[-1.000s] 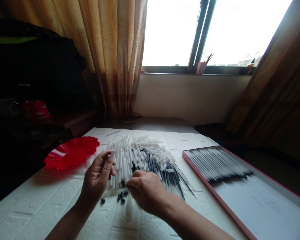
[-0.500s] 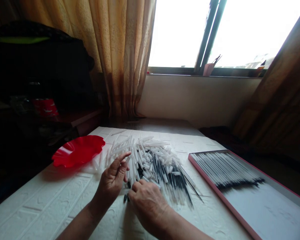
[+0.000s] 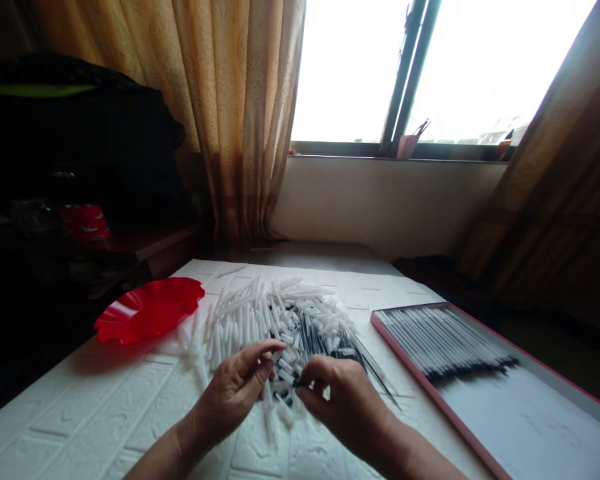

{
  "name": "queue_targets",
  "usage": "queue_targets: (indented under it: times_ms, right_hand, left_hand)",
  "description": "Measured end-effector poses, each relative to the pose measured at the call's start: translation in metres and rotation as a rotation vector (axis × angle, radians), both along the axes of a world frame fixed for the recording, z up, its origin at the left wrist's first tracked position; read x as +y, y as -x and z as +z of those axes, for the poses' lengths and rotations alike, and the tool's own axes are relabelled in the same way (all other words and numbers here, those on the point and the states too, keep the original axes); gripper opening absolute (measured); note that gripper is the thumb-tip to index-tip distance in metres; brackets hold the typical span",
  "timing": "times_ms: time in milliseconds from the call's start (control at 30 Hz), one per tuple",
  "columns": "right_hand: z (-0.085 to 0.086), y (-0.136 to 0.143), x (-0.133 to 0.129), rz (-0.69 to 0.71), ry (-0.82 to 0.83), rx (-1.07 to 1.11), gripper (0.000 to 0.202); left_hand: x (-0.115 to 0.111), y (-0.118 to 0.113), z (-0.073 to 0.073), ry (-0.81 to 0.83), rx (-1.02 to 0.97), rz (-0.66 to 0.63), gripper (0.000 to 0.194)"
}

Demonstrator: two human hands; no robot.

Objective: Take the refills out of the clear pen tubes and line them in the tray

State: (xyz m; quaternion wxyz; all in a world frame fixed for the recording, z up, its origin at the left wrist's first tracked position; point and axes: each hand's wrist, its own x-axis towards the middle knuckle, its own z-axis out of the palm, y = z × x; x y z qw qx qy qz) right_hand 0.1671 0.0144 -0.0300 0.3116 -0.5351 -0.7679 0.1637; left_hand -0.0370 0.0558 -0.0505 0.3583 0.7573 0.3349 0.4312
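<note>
My left hand (image 3: 240, 380) is closed in a pinch around a whitish plastic pen barrel (image 3: 276, 357), most of it hidden by the fingers. To its right, my right hand (image 3: 337, 393) pinches a small black pen part (image 3: 297, 383) between thumb and forefinger. The two hands are a little apart, at the near edge of a heap of translucent white pen barrels (image 3: 240, 307). Thin dark ink refills (image 3: 313, 333) lie in the heap's right side, with short clear caps (image 3: 285, 367) among them. A few black pieces (image 3: 283, 398) rest on the table between my hands.
A red wavy-rimmed plate (image 3: 153, 310) is on the left of the white brick-patterned table cover (image 3: 100, 413). On the right, a pink-edged shallow box (image 3: 430, 393) holds a row of white pens with black ends (image 3: 445, 337). Curtains and a window are behind.
My left hand has come down and to the right with the barrel. My right hand has moved right from the black pieces and now pinches one. The view has shifted slightly.
</note>
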Motion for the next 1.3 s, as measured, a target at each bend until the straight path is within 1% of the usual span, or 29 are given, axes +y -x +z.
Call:
queue_targets:
  times_ms: [67,133,167,233,300,400,500,600,700,800,867,933,1100,1300]
  right_hand:
    - [-0.007,-0.017,-0.003,-0.046,0.057,0.174,0.008]
    - [-0.017,-0.027,-0.005,-0.046,0.121,0.365,0.003]
    - [-0.022,-0.029,-0.006,-0.03,0.149,0.461,0.01]
    - [-0.03,-0.031,-0.007,0.012,0.178,0.604,0.022]
    - [-0.035,-0.029,-0.008,0.04,0.201,0.666,0.024]
    - [-0.035,-0.026,-0.009,0.081,0.312,0.76,0.019]
    - [-0.034,-0.023,-0.009,0.103,0.452,0.901,0.024]
    - [-0.033,-0.021,-0.007,0.097,0.551,0.987,0.035]
    - [-0.034,-0.019,-0.006,0.08,0.605,1.086,0.044]
    - [-0.035,-0.018,-0.006,0.015,0.694,1.202,0.046]
    - [-0.035,-0.017,-0.006,-0.009,0.762,1.235,0.046]
    - [-0.038,-0.015,-0.006,-0.006,0.78,1.219,0.047]
    - [-0.048,-0.01,-0.004,0.042,0.756,1.174,0.051]
    - [-0.051,-0.009,-0.004,0.055,0.736,1.177,0.052]
  left_hand:
    - [-0.006,-0.005,0.001,0.005,0.01,-0.078,0.025]
    - [-0.011,-0.008,0.0,-0.003,0.036,-0.139,0.026]
    - [-0.012,-0.01,-0.001,-0.011,0.061,-0.155,0.028]
    - [-0.013,-0.011,-0.003,-0.027,0.122,-0.151,0.03]
    - [-0.013,-0.012,-0.005,-0.032,0.17,-0.123,0.027]
    - [-0.013,-0.013,-0.004,-0.044,0.205,-0.099,0.019]
    - [-0.014,-0.015,-0.001,-0.049,0.231,-0.11,0.018]
    - [-0.016,-0.017,0.0,-0.039,0.259,-0.135,0.018]
    - [-0.017,-0.017,-0.001,-0.079,0.228,-0.131,0.019]
    - [-0.019,-0.017,-0.002,-0.109,0.197,-0.117,0.022]
    - [-0.019,-0.016,-0.002,-0.103,0.195,-0.125,0.024]
    - [-0.019,-0.015,-0.003,-0.092,0.19,-0.141,0.028]
    - [-0.017,-0.016,-0.002,-0.086,0.186,-0.192,0.033]
    - [-0.017,-0.017,-0.001,-0.133,0.205,-0.181,0.028]
